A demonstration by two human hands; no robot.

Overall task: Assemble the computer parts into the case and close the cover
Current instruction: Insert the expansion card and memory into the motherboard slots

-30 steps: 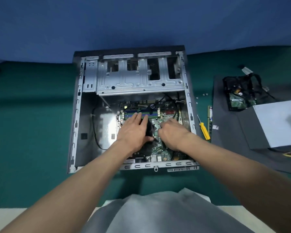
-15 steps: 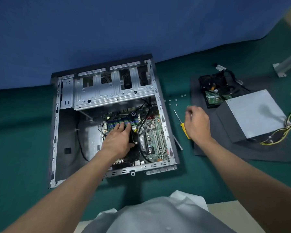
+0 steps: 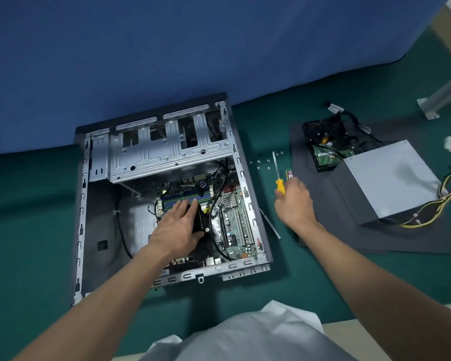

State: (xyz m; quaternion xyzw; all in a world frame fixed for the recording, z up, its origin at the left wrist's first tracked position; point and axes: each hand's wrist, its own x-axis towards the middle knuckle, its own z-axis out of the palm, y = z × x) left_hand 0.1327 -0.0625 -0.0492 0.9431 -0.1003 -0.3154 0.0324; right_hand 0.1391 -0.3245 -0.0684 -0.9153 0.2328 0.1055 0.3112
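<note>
Step in hand: judged to be fastening the black cooler (image 3: 199, 221) onto the motherboard (image 3: 235, 230), with the tool just picked up.
Case: the case (image 3: 80, 204) lay open on its side on the green table (image 3: 24, 217), toward the far edge and left of the middle, with no cover on it.
Left grip: the left grip (image 3: 177, 225) was released, fingers straight, lying flat over the cooler and pressing it down on the board.
Right grip: the right grip (image 3: 294, 204) was clenched round the yellow handle of the screwdriver (image 3: 280, 185), shaft pointing at the far edge, just outside the case's right wall.
Fasteners: loose screws (image 3: 268, 167) lay on the table near the screwdriver tip, between the case and the dark panel (image 3: 323, 230).
Parts waiting: the power supply (image 3: 391, 178) and hard drive (image 3: 326, 155) sat on that panel toward the right edge; whether the panel was the cover could not be told.
Doing it well: the flat hand should keep the cooler level and square while the driver is brought in upright. Tightening opposite corners by turns, a little each, would likely avoid tilting it.
Risk: black cables ran close beside the cooler and could be pinched under it, or snagged by the shaft.
</note>
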